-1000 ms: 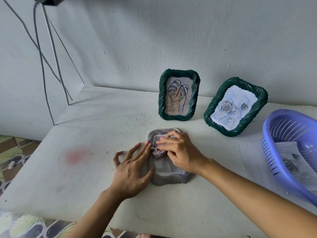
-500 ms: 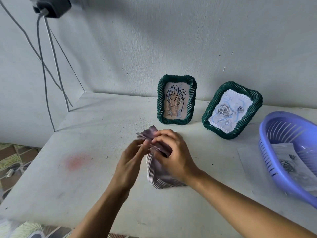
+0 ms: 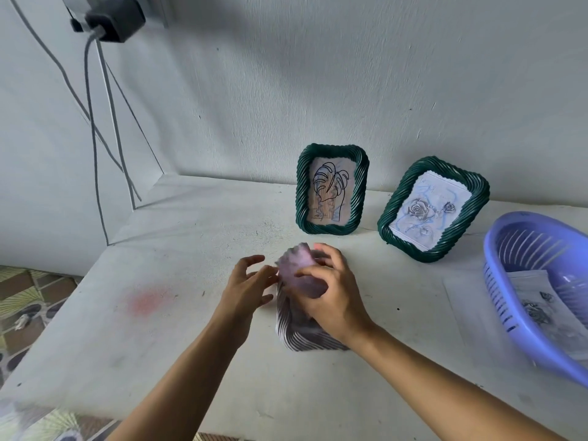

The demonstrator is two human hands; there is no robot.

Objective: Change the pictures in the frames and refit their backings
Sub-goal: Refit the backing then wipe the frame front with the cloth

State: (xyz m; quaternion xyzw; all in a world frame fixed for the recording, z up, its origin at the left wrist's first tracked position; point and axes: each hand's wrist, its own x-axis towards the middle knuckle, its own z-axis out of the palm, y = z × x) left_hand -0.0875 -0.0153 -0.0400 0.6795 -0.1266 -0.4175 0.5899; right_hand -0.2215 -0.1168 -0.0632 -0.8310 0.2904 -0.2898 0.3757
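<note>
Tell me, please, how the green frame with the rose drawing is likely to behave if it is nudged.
The rose frame stands on its narrow lower edge, tilted, so a push would probably tip it over. Its twisted, ribbed rim should give fingers grip rather than slip. That woven-looking build suggests it is stiff but fairly light.

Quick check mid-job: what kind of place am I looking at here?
Probably a corner of a home rather than a workshop: a plain white table pushed against a painted wall, patterned floor tiles at the left, and a lilac plastic basket of the household kind.
</note>
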